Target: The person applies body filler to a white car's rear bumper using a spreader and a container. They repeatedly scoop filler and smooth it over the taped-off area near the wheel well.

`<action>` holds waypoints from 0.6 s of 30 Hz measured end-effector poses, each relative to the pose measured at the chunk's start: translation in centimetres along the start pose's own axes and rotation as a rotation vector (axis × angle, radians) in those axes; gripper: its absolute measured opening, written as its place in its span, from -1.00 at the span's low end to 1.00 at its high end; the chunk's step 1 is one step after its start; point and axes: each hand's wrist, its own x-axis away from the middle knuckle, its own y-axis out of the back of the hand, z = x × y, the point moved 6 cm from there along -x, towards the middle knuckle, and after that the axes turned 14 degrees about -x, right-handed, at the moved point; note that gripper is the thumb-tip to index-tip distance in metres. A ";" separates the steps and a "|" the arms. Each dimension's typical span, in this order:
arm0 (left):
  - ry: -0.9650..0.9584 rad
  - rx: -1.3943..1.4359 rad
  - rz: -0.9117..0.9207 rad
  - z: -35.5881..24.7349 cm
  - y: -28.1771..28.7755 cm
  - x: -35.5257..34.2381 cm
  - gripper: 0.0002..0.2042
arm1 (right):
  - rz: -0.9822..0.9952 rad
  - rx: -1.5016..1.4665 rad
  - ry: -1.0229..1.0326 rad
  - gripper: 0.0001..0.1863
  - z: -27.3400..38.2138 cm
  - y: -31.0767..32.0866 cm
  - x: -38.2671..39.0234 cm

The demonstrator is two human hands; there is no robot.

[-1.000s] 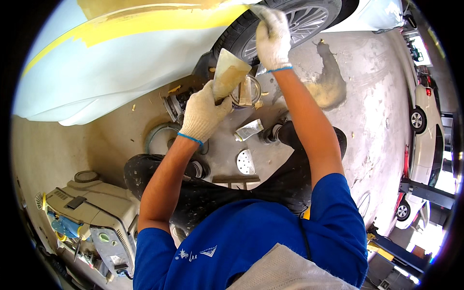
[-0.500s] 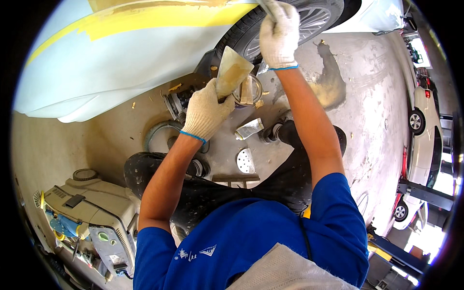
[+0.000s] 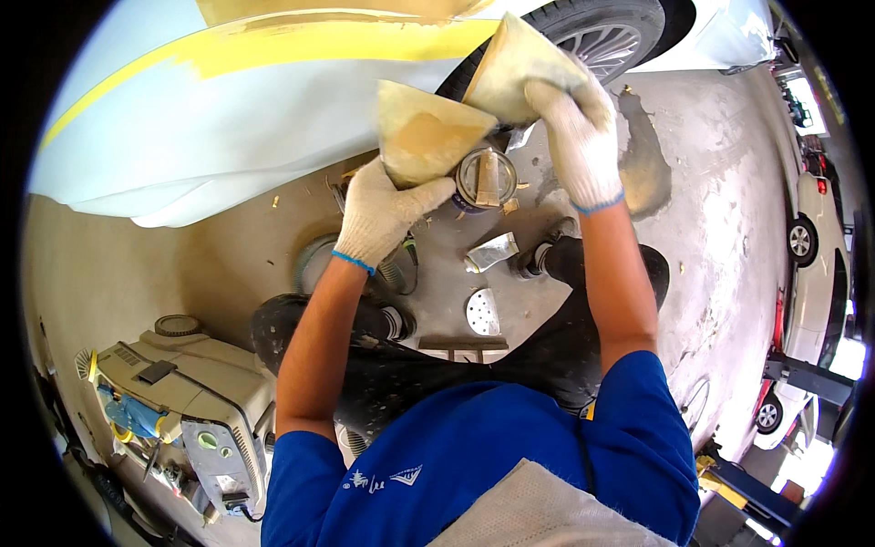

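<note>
My left hand (image 3: 383,210), in a knitted glove, grips a pale spreader (image 3: 430,128) smeared with tan paste. Up and to its right, my gloved right hand (image 3: 583,137) grips a second flat, creamy spreader (image 3: 515,64), held close beside the first. Behind them is the pale car panel (image 3: 155,146) with a band of yellow filler (image 3: 273,55), and the car's wheel (image 3: 620,41) is beside it. Below the spreaders stands an open round can (image 3: 469,169) with a flat stick (image 3: 488,187) across it.
On the floor lie a tube (image 3: 492,251) and a perforated pad (image 3: 483,313). A low wooden seat (image 3: 463,344) is between my legs. A beige machine (image 3: 210,383) with tools stands at left. At right are parked cars (image 3: 811,301) and lift posts (image 3: 802,374).
My right hand has moved down and turned its spreader to show its broad face. The left spreader has tilted leftward, and my left hand has shifted slightly. The view has shifted a little.
</note>
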 end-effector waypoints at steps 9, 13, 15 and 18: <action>-0.072 -0.138 -0.094 -1.3 1.1 1.0 -0.55 | 0.542 0.747 0.147 -0.74 0.3 -0.2 1.3; -0.050 0.008 0.040 -0.4 -0.7 1.1 -0.57 | 0.283 0.364 0.042 -0.69 1.3 -0.4 2.0; -0.017 -0.095 0.049 -0.6 -0.9 0.8 -0.58 | 0.184 0.161 0.003 -0.65 1.8 -1.0 3.1; -0.001 -0.058 0.018 -0.7 -0.2 0.9 -0.58 | 0.405 0.527 0.106 -0.65 1.6 -1.8 3.0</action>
